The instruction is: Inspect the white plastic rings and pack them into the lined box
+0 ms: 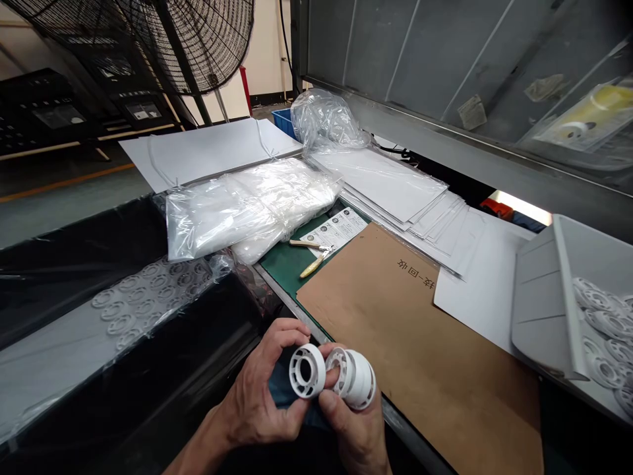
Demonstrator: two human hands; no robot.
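Note:
Between the thumb and fingers of my left hand (262, 389) is a white plastic ring (293, 373) with a round centre hole and slots around it. My right hand (359, 429) grips a short row of similar white rings (357, 379), set face to face, with a finger showing at the near end. The two hands are close together in front of the table edge, and the single ring is right beside the row. How many rings the right hand holds is partly hidden by its fingers.
Brown cardboard (420, 356) covers the near table. Pliers (316, 254) lie by a printed sheet (341, 227). Plastic bags (252, 204) and white sheets (386, 185) lie behind. A grey bin (541, 297) of rings stands right; a black-lined box (49, 382) with rings is left.

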